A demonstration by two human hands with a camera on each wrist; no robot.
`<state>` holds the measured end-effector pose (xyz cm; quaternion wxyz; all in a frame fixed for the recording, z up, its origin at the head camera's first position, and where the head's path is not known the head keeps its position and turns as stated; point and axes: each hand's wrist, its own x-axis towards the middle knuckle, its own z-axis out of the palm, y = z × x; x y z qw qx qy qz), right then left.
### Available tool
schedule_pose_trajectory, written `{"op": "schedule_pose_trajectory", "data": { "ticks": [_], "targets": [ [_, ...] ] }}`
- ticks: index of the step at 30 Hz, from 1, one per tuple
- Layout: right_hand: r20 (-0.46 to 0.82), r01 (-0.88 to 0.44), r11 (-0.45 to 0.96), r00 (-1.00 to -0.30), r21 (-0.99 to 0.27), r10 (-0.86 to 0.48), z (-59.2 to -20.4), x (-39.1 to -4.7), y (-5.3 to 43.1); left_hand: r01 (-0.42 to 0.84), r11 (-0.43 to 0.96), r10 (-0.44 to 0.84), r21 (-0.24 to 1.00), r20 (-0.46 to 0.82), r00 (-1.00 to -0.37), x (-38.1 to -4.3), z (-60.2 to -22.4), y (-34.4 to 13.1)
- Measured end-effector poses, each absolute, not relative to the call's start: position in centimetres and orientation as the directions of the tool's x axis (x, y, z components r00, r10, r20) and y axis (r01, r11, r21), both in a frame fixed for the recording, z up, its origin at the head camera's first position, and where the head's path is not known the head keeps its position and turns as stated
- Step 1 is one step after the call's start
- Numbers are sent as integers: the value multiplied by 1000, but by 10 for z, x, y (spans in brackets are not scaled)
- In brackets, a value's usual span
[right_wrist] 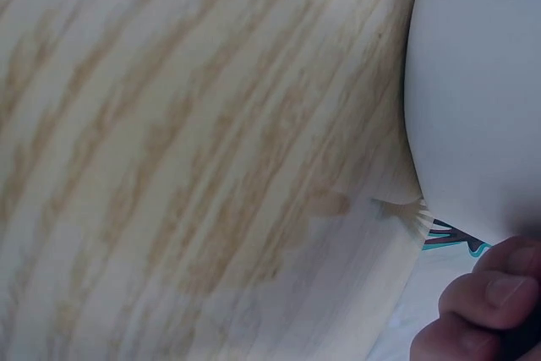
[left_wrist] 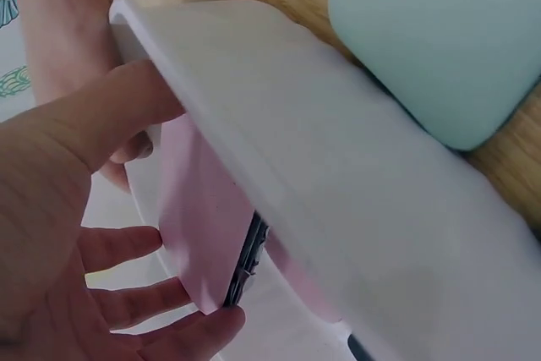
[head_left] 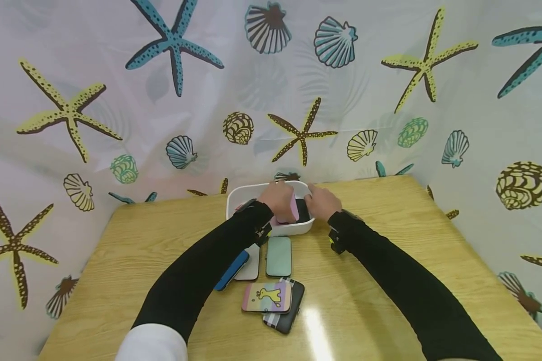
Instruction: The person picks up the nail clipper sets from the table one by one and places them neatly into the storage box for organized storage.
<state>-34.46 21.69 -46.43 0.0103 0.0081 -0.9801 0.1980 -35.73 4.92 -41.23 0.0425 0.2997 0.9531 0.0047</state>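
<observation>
A white plastic basket (head_left: 293,229) stands toward the back of the table. My left hand (head_left: 280,199) reaches down into it and holds a pink case (left_wrist: 203,209), its fingertips along the case's edge and dark clasp. The thumb passes behind the basket's near wall in the left wrist view. My right hand (head_left: 323,202) grips the basket's right rim, fingers curled in the right wrist view. Beside it, inside the basket, is a black case (head_left: 303,210). Part of the basket's contents is hidden by my left hand.
In front of the basket lie a mint green case (head_left: 279,256), a white case (head_left: 251,265) and a blue case (head_left: 232,271). Nearer, a giraffe-print case (head_left: 267,298) overlaps a dark case with a checked part (head_left: 291,316). A patterned curtain (head_left: 253,90) hangs behind the wooden table (head_left: 379,311).
</observation>
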Motion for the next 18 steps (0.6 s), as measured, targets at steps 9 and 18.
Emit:
{"op": "schedule_pose_trajectory", "data": {
  "ticks": [9, 18],
  "targets": [
    [32, -36, 918, -999, -395, -25, -465, -345, 220, 599, 801, 593, 8, -144, -792, -370, -436, 66],
    [10, -38, 918, -999, -396, -37, -460, -346, 219, 612, 788, 612, 66, -186, -769, -365, -425, 75]
  ]
}}
